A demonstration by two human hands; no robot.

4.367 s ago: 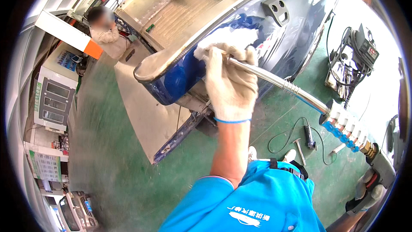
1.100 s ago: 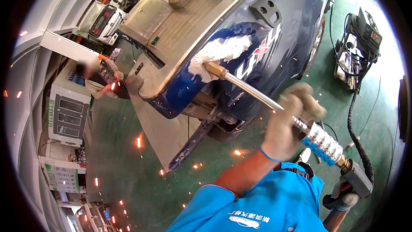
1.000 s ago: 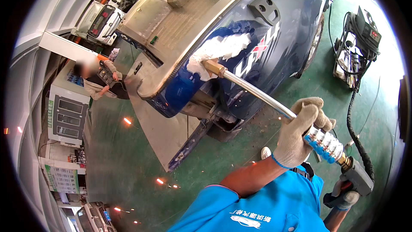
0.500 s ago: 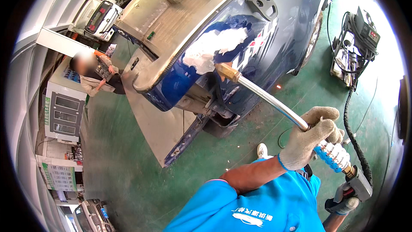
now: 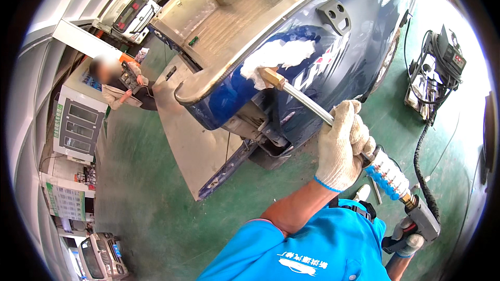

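A long slide-hammer dent puller (image 5: 307, 103) runs from the rear side panel of a blue pickup truck (image 5: 224, 99) down to my right hand. Its brass-coloured tip (image 5: 272, 77) meets the lower edge of a bare, whitish patch (image 5: 284, 54). My gloved left hand (image 5: 341, 145) is closed round the metal shaft. Behind it sits a ribbed white and blue sleeve (image 5: 388, 178). My gloved right hand (image 5: 407, 239), low at the right, is wrapped round the handle of the grey gun-shaped end (image 5: 423, 218); its fingers are partly hidden.
A wheeled welding machine (image 5: 435, 67) stands at the right on the green floor, its thick black cable (image 5: 419, 151) running to the gun. The truck's lowered tailgate (image 5: 187, 140) juts out. Further left, a person (image 5: 125, 86) holds a dark object.
My left hand has moved forward along the shaft, closer to the truck, leaving some dark shaft visible before the sleeve. The tip stays at the patch. The whole view has shifted slightly.
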